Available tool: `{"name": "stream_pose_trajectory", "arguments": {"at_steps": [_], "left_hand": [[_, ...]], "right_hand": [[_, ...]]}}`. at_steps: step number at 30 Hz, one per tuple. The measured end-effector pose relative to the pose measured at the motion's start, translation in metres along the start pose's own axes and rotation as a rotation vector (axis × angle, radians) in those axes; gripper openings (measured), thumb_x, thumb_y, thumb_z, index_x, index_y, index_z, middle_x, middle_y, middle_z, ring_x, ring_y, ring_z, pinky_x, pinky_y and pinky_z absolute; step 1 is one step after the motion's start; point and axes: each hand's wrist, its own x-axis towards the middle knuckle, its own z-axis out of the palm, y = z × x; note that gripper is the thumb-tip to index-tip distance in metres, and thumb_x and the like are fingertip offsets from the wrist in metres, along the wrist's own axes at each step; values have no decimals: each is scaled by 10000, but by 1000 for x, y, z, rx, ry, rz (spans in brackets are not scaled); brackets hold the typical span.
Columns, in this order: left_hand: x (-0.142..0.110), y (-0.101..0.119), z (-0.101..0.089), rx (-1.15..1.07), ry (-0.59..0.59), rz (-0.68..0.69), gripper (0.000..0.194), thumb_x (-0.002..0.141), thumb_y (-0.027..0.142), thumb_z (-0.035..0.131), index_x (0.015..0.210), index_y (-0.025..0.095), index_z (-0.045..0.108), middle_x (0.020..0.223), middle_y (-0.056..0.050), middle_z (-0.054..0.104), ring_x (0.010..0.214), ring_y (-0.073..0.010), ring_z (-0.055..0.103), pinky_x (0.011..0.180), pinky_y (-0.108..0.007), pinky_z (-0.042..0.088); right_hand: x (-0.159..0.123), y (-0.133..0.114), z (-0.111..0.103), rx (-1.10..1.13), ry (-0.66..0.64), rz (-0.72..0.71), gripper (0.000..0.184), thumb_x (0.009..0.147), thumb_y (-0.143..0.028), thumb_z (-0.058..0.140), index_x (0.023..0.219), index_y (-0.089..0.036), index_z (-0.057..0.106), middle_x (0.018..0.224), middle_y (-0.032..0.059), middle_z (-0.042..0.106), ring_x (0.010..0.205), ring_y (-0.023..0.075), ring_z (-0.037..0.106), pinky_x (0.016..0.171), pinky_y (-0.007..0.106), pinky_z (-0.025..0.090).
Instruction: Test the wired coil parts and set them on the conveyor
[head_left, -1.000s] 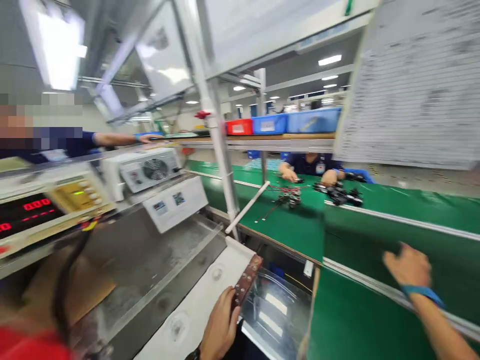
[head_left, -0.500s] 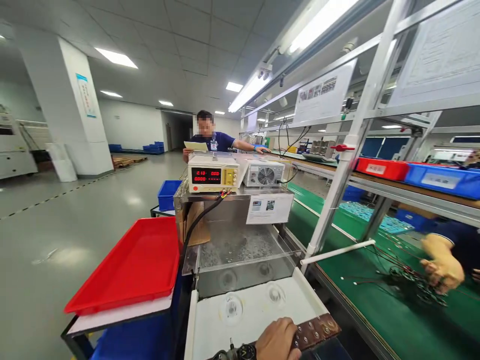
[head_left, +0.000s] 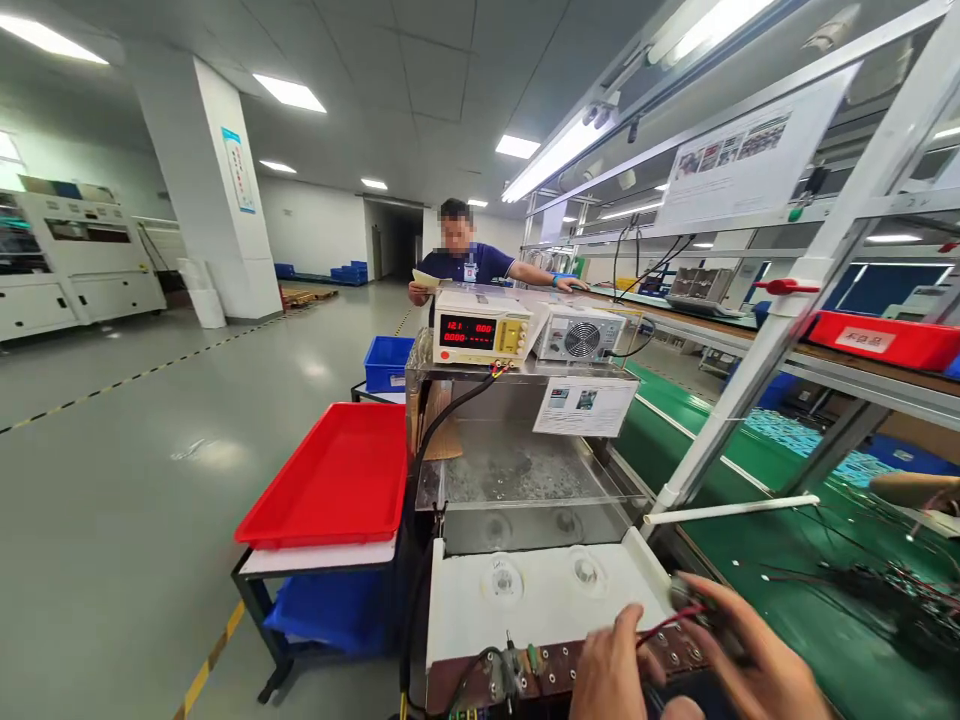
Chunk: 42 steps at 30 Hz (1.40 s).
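Note:
At the lower right, my right hand [head_left: 757,655] holds a small dark rounded part [head_left: 681,594] between its fingers, partly hidden and blurred. A red wire [head_left: 670,624] runs from that part to my left hand [head_left: 611,665], whose curled fingers close around its other end. Both hands are over a brown strip with metal eyelets [head_left: 555,662]. A clip-like connector with a dark cable [head_left: 510,668] is on the strip, left of my hands. Behind it lies a white panel [head_left: 540,610] with two round clear fittings [head_left: 502,580], below a transparent cover.
A power supply with red digits [head_left: 480,328] stands on a metal box, beside a grey fan unit [head_left: 579,335]. A red tray [head_left: 330,475] sits at left. Right are a green conveyor [head_left: 720,530], a white rod [head_left: 731,509] and dark wiring. A co-worker [head_left: 465,255] stands behind.
The view has turned left. My left hand has left the brown strip, and my right hand has come in with the wired part. The power supply's upper-left digits changed from about 2.13 to 12.1.

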Motion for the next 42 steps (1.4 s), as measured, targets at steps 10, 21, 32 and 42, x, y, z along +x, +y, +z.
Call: {"name": "stream_pose_trajectory", "arguments": {"at_steps": [10, 21, 32, 42], "left_hand": [[-68, -52, -54, -683, 151, -482, 626, 676, 794, 541, 825, 186, 516, 473, 79, 471, 385, -90, 462, 454, -230, 302], [-97, -80, -76, -745, -197, -734, 709, 571, 815, 631, 806, 150, 557, 596, -32, 649, 429, -103, 568, 403, -178, 270], [-58, -49, -108, -647, 61, -586, 588, 694, 656, 693, 908, 109, 652, 704, -14, 623, 455, -44, 494, 414, -176, 289], [2, -74, -109, -255, 57, -433, 487, 703, 554, 690, 936, 130, 639, 648, -20, 637, 573, -132, 574, 580, -254, 444]], "right_hand": [[54, -64, 210, 38, -446, 156, 350, 852, -498, 554, 1027, -198, 597, 800, 48, 687, 749, 212, 644, 643, 274, 428], [20, -77, 262, -96, -750, 210, 346, 841, -458, 620, 1072, -207, 568, 925, 58, 707, 886, 230, 648, 667, 264, 354], [22, -76, 263, -189, -876, 196, 464, 826, -541, 636, 1097, -170, 566, 1007, 137, 710, 942, 271, 664, 724, 294, 414], [20, -63, 274, -92, -868, 268, 453, 787, -469, 651, 1124, -179, 563, 1037, 127, 707, 950, 264, 660, 726, 289, 415]]}}
